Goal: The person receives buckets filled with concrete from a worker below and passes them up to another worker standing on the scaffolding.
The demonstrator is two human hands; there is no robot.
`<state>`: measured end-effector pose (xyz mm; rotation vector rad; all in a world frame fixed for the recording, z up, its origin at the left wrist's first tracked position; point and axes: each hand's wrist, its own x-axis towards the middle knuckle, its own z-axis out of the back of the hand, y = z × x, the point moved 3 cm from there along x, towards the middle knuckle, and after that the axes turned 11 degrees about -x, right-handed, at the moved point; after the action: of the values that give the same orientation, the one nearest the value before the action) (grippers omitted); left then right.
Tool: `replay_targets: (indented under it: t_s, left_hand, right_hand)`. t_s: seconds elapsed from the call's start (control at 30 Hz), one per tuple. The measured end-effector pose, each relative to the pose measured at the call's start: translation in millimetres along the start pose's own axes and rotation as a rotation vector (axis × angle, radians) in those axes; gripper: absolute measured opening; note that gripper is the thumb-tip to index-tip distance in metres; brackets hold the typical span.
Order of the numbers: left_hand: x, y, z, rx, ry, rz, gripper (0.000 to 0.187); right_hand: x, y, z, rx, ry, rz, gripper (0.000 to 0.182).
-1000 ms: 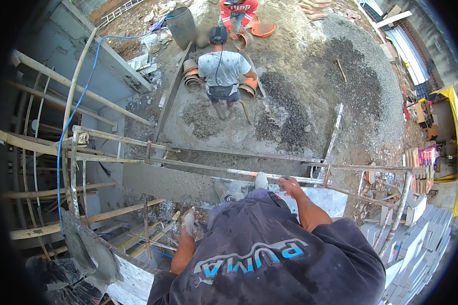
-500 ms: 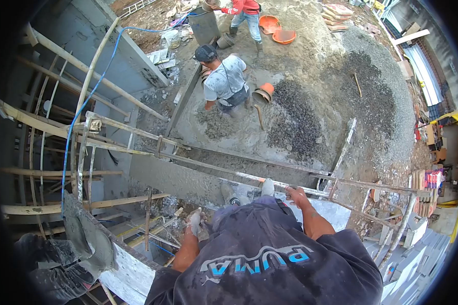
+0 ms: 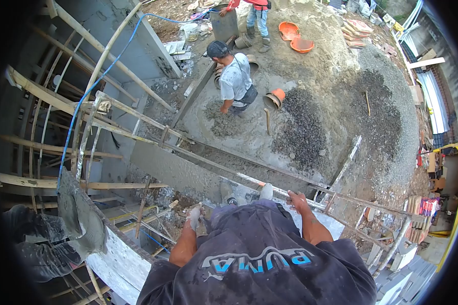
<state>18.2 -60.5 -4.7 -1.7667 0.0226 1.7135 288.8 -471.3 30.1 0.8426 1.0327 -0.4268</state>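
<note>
My left hand (image 3: 194,217), coated in pale cement, hangs beside my dark shirt (image 3: 259,272) with its fingers loosely apart and nothing in them. Close to the scaffold rail (image 3: 249,179), my right hand (image 3: 297,202) is held out with fingers spread and empty. Between the hands, beyond the shirt's hem, the toes of my cement-covered boots (image 3: 266,191) show on a narrow ledge. A grey wet-cement surface (image 3: 173,170) runs along the wall top to the left of the boots.
Below, a person in a light shirt (image 3: 235,79) stands in wet concrete near a dark gravel heap (image 3: 300,124). Orange basins (image 3: 302,46) lie behind. A mortar-loaded board (image 3: 81,218), bamboo poles (image 3: 43,96) and a blue hose (image 3: 104,73) are at left.
The view has shifted slightly, moving the yard right and down. My right hand's fingers have spread more. The person in the light shirt stands more upright.
</note>
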Motion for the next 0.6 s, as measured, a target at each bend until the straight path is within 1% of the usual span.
replay_targets:
  t_s: [0.03, 0.13, 0.33, 0.4, 0.53, 0.6]
  left_hand:
    - [3, 3, 2, -0.027, 0.021, -0.006, 0.025]
    - [8, 9, 5, -0.045, 0.000, 0.002, 0.023]
    - [17, 16, 11, 0.081, 0.004, 0.019, 0.022]
    - [17, 19, 11, 0.080, -0.043, 0.024, 0.023]
    - [15, 20, 8, 0.026, -0.059, 0.020, 0.022]
    - [18, 21, 9, 0.048, -0.065, 0.039, 0.020]
  right_hand:
    - [1, 0, 0, 0.002, 0.000, -0.003, 0.049]
    - [13, -6, -1, 0.004, 0.015, -0.039, 0.048]
    - [24, -10, -2, -0.021, -0.009, -0.029, 0.045]
    - [23, -8, -2, -0.025, -0.017, -0.030, 0.043]
    - [16, 0, -1, -0.028, -0.014, -0.042, 0.049]
    - [15, 2, 0, -0.030, -0.009, -0.041, 0.051]
